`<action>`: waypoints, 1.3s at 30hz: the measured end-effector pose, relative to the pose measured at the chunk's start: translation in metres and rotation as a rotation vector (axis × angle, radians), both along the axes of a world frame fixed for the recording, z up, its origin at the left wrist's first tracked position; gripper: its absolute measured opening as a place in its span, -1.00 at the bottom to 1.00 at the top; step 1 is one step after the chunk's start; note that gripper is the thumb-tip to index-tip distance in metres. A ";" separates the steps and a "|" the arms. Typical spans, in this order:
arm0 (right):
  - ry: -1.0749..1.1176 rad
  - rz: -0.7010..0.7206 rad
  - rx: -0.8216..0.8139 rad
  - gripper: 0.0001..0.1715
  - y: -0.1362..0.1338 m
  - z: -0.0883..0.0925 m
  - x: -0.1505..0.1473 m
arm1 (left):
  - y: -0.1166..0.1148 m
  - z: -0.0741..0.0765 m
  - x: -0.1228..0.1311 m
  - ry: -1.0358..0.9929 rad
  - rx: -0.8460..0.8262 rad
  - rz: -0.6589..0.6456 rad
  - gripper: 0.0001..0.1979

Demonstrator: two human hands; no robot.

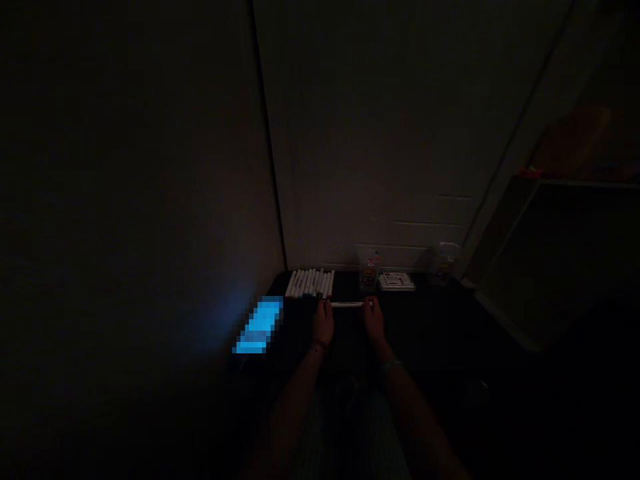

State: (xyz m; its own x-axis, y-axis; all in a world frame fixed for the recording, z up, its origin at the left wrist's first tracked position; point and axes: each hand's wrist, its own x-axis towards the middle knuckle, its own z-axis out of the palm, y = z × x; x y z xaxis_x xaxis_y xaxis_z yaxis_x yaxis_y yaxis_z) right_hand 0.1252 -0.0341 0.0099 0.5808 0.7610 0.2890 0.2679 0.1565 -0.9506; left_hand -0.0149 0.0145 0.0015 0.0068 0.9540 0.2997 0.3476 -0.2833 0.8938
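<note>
The left hand [323,323] and right hand [373,320] pinch opposite ends of a white marker [347,305], held crosswise over the worktop [440,327], though whether it touches is too dim to tell. Markers [310,283] lie at its ten o'clock, a white pack [397,282] at two.

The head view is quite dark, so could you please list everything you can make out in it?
Held marker: one, white, between the hands
Marker row: roughly a dozen, white, table's back left
Pack: one, mostly white, table's back
Containers: two, clear, flanking the pack
Screen: one, glowing blue, pixelated, left
Table: one, black, beneath
Wall: dim grey, behind
Boxy structure: one, dark, right
Unclear item: one, orange-brown, upper right
Left hand: one, dim, marker's left end
Right hand: one, dim, marker's right end
</note>
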 end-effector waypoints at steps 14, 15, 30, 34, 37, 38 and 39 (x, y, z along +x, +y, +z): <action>-0.008 0.009 0.006 -0.65 0.000 0.001 -0.001 | -0.002 0.003 0.000 0.032 -0.031 -0.036 -0.65; -0.011 0.003 0.007 -0.65 0.000 0.001 -0.001 | -0.003 0.003 0.000 0.028 -0.030 -0.039 -0.66; 0.031 0.036 0.017 -0.62 0.003 0.000 -0.002 | -0.003 0.007 -0.001 -0.022 -0.038 -0.028 -0.72; 0.031 0.035 0.017 -0.60 0.002 0.001 -0.004 | -0.005 0.007 0.000 -0.040 -0.015 -0.038 -0.71; 0.028 0.040 0.017 -0.59 0.001 0.003 -0.005 | -0.007 0.009 0.001 -0.105 0.001 -0.073 -0.66; 0.028 0.043 0.018 -0.59 0.001 0.004 -0.006 | -0.008 0.010 0.002 -0.122 -0.005 -0.087 -0.64; 0.029 0.042 0.019 -0.59 0.000 0.004 -0.006 | -0.008 0.010 0.002 -0.131 -0.014 -0.098 -0.62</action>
